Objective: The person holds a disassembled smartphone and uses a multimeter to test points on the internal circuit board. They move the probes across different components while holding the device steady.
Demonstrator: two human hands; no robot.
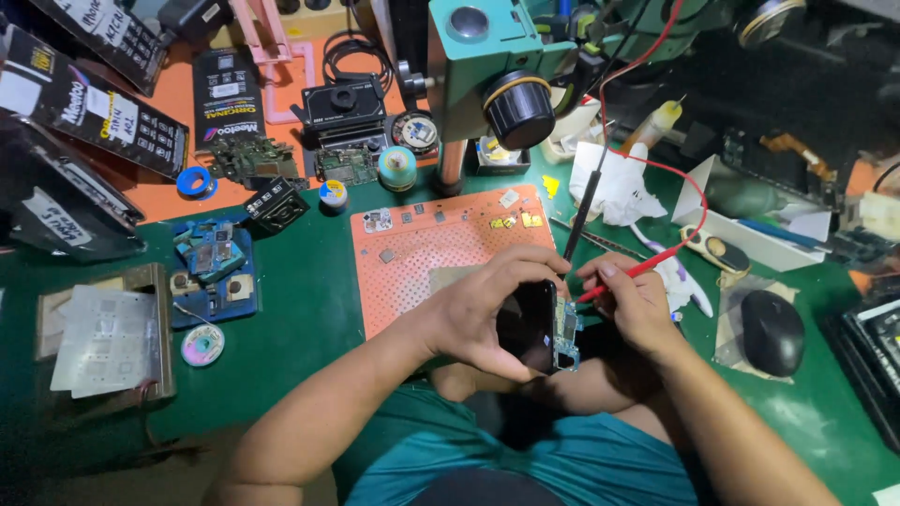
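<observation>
My left hand (487, 314) grips a dark smartphone (530, 323) held on edge, its back open so the blue circuit board (567, 328) shows on the right side. My right hand (637, 305) holds a red probe (647, 265) with its tip against the board. A black probe (581, 211) also stands up between the two hands; which fingers hold it is hidden. Red wire (689, 183) loops from the red probe up toward the microscope. Both hands hover over the near edge of the green table, just in front of an orange perforated work mat (422, 253).
A teal microscope stand (478, 56) rises behind the mat. Small chips lie on the mat. Left: a blue board holder (216, 272), stencil sheets (103, 337), black boxes (84, 103), solder reels. Right: a black mouse (772, 333), white tissue (614, 178), a white tray (750, 234).
</observation>
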